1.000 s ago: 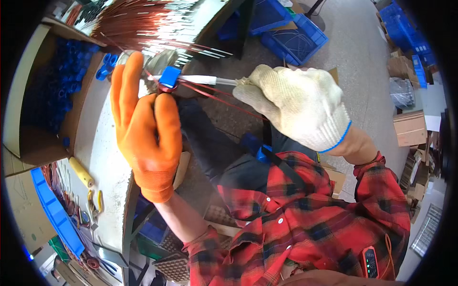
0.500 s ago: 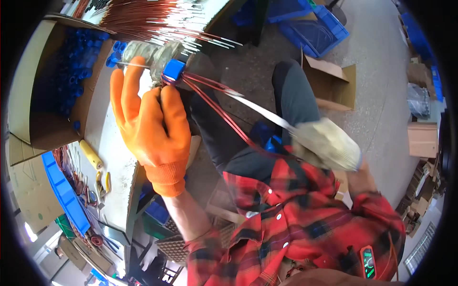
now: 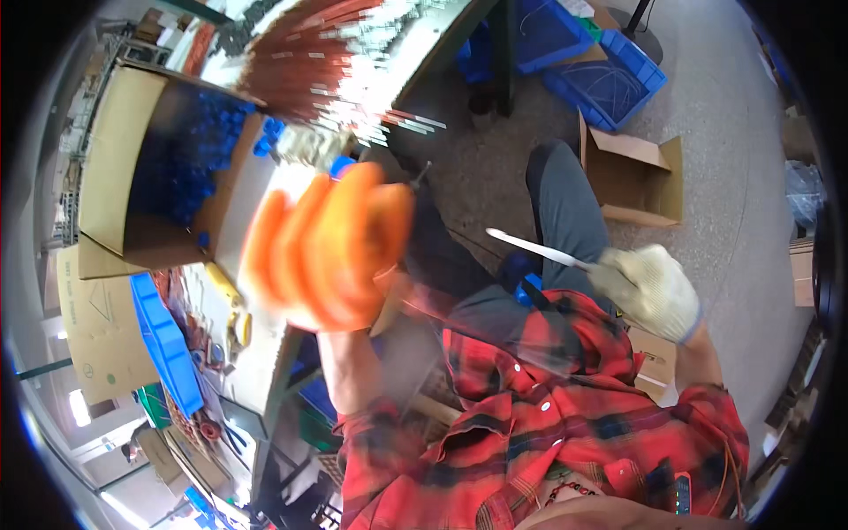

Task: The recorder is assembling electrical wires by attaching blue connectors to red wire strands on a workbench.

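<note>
My left hand (image 3: 331,252), in an orange rubber glove, is smeared by motion above the workbench edge. Its fingers look bent, but whether they hold anything cannot be made out. Just beyond its fingertips shows a small blue piece (image 3: 341,166), mostly covered by the glove, beside a rounded fixture wrapped in clear plastic (image 3: 311,147). A pale knitted glove covers my right hand (image 3: 652,287), which is closed round a narrow white blade-like tool (image 3: 534,247). The tool's tip points left, over my lap.
Bundled red wires (image 3: 300,66) with bare ends lie on the workbench (image 3: 256,371). A carton of blue parts (image 3: 146,208), yellow-handled pliers (image 3: 237,327) and a blue tray (image 3: 168,344) stand left. On the floor are an open carton (image 3: 636,177) and blue crates (image 3: 609,84).
My left hand has come away from the blue piece, moving right and nearer. The red wires stretched from that piece toward my right hand no longer show there. My right hand still grips the white tool.
</note>
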`<control>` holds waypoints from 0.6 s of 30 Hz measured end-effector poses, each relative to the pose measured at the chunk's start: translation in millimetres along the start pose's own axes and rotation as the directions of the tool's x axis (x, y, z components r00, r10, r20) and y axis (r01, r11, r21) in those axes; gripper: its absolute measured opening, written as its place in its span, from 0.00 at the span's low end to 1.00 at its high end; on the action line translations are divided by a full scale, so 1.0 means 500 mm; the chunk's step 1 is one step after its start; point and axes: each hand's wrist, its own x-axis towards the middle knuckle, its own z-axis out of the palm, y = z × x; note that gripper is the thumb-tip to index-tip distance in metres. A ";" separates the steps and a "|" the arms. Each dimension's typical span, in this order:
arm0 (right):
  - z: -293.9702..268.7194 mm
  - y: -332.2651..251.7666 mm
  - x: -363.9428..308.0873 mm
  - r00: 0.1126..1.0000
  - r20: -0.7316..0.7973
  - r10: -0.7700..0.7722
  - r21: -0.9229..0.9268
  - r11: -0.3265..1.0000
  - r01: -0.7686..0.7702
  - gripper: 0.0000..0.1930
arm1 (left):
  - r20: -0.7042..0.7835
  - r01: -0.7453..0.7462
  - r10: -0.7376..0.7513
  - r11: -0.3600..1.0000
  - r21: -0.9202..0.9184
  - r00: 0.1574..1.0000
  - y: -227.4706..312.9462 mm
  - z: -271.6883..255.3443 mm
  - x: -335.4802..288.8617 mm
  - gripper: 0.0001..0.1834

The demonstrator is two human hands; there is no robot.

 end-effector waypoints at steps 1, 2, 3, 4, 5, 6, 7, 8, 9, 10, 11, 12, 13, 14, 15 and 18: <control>0.026 -0.008 0.049 0.967 -0.062 -0.248 -0.055 0.968 0.245 0.10 | 0.045 0.201 -0.198 0.978 -0.061 0.979 -0.049 -0.034 0.014 0.11; 0.044 -0.014 0.089 0.887 -0.200 -0.415 -0.207 0.903 0.376 0.11 | 0.122 0.425 -0.410 0.892 -0.154 0.904 -0.069 0.000 0.017 0.11; 0.066 -0.030 0.133 0.956 -0.242 -0.167 0.216 0.951 0.221 0.14 | 0.222 0.614 -0.573 0.756 -0.228 0.789 -0.083 0.028 0.015 0.12; 0.068 -0.057 0.168 0.994 -0.094 0.058 0.435 0.900 -0.011 0.17 | 0.360 0.814 -0.764 0.354 -0.461 0.536 -0.090 0.055 0.006 0.14; 0.093 -0.063 0.199 0.998 0.004 0.057 0.326 0.944 -0.055 0.19 | 0.393 0.778 -0.757 0.235 -0.583 0.523 -0.110 0.069 0.005 0.14; 0.120 -0.059 0.235 0.993 0.100 0.067 0.202 0.976 -0.086 0.21 | 0.438 0.722 -0.742 0.089 -0.686 0.508 -0.122 0.086 -0.006 0.15; 0.137 -0.020 0.223 0.998 0.050 -0.032 0.140 0.990 0.025 0.21 | 0.460 0.730 -0.776 0.002 -0.683 0.432 -0.110 0.090 -0.003 0.16; 0.128 -0.013 0.212 0.999 0.018 -0.045 0.157 0.987 0.042 0.20 | 0.479 0.729 -0.742 0.020 -0.684 0.470 -0.113 0.081 -0.010 0.16; 0.119 -0.006 0.202 0.998 -0.023 -0.056 0.174 0.983 0.059 0.19 | 0.428 0.712 -0.731 0.112 -0.693 0.532 -0.125 0.090 -0.011 0.15; 0.099 -0.038 0.181 0.997 -0.055 0.050 0.286 0.958 -0.033 0.18 | 0.387 0.695 -0.709 0.201 -0.690 0.590 -0.138 0.089 -0.015 0.15; 0.113 -0.038 0.186 0.990 -0.135 0.029 0.329 0.944 0.017 0.12 | 0.413 0.704 -0.707 0.169 -0.690 0.574 -0.142 0.094 -0.021 0.15; 0.117 -0.044 0.196 0.992 -0.122 0.042 0.323 0.946 0.000 0.12 | 0.424 0.713 -0.713 0.153 -0.684 0.559 -0.146 0.109 -0.028 0.15; 0.113 -0.060 0.210 0.968 -0.205 -0.148 0.069 0.984 0.165 0.10 | 0.426 0.705 -0.696 0.162 -0.690 0.578 -0.149 0.129 -0.026 0.15; 0.110 -0.086 0.224 0.907 -0.227 -0.354 -0.197 0.929 0.313 0.09 | 0.423 0.697 -0.683 0.178 -0.695 0.596 -0.154 0.137 -0.028 0.16; 0.113 -0.123 0.237 0.880 -0.267 -0.392 -0.254 0.910 0.328 0.09 | 0.506 0.751 -0.696 0.074 -0.656 0.510 -0.148 0.132 -0.037 0.17; 0.136 -0.192 0.285 0.823 -0.365 -0.435 -0.385 0.875 0.292 0.14 | 0.533 0.759 -0.680 0.056 -0.648 0.505 -0.159 0.145 -0.083 0.18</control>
